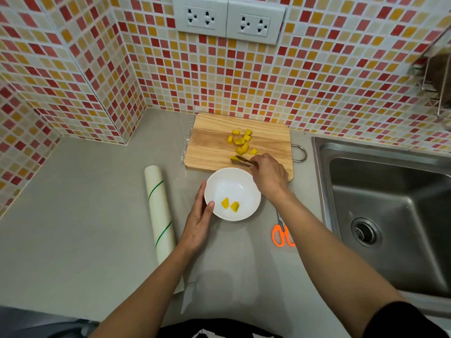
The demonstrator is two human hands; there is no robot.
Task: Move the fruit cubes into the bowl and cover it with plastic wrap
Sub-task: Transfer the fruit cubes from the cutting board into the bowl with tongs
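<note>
Though bowl (pixel 232 193) between hands, cubes (pixel 241 142) beyond.

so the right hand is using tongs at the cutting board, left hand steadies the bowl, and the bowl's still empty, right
Not quite. The bowl is not empty: the head view shows two yellow fruit cubes lying in it. The rest stands: the right hand holds tongs at the cutting board, and the left hand steadies the bowl.

Bright, even light from above. Soft shadows on worktop (pixel 85 215) near bottom. Strong wide-angle bending at edges. Faint glare in sink (pixel 390 203). Mostly sharp.
</note>
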